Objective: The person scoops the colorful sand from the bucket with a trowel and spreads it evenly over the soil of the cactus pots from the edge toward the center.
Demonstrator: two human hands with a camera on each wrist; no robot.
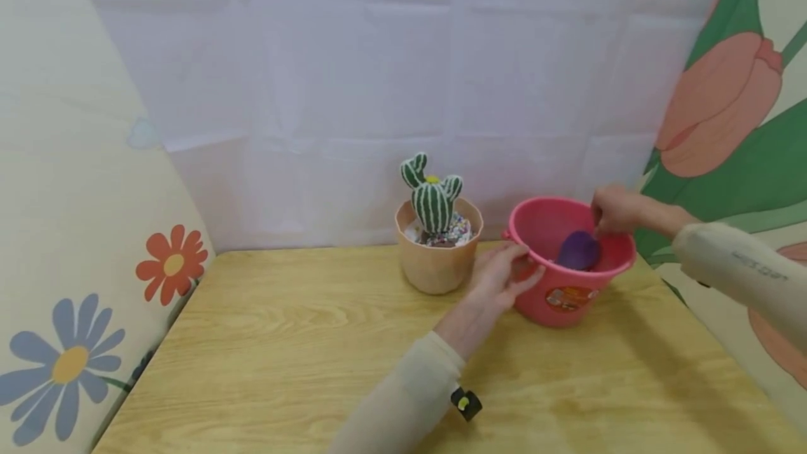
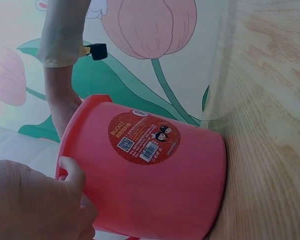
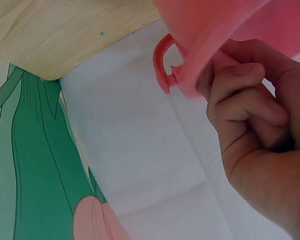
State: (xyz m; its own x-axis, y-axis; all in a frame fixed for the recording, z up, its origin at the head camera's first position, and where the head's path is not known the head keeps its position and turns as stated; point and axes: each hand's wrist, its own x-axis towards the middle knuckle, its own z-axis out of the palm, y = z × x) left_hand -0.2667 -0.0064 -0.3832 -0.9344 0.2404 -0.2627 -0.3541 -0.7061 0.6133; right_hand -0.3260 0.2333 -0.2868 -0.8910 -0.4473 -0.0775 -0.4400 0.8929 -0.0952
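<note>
A pink bucket (image 1: 536, 293) stands upright on the table's right side. My left hand (image 1: 494, 275) grips its near-left rim, with the thumb at the rim's edge in the left wrist view. Over the bucket's right rim, my right hand (image 1: 614, 210) holds a scoop by its handle. The scoop's purple bowl (image 1: 578, 251) is down inside the bucket, and what lies beneath it is mostly hidden. In the right wrist view the fingers (image 3: 247, 107) curl round a pinkish handle with a dark end.
Left of the bucket stands a peach pot (image 1: 435, 268) holding a green-and-white knitted cactus (image 1: 432, 207) and small multicoloured bits (image 1: 457, 231). A white cloth (image 1: 353, 90) hangs behind the wooden table (image 1: 284, 356). Flower-painted walls flank it. A pink bucket handle (image 3: 159, 62) hangs outside the rim.
</note>
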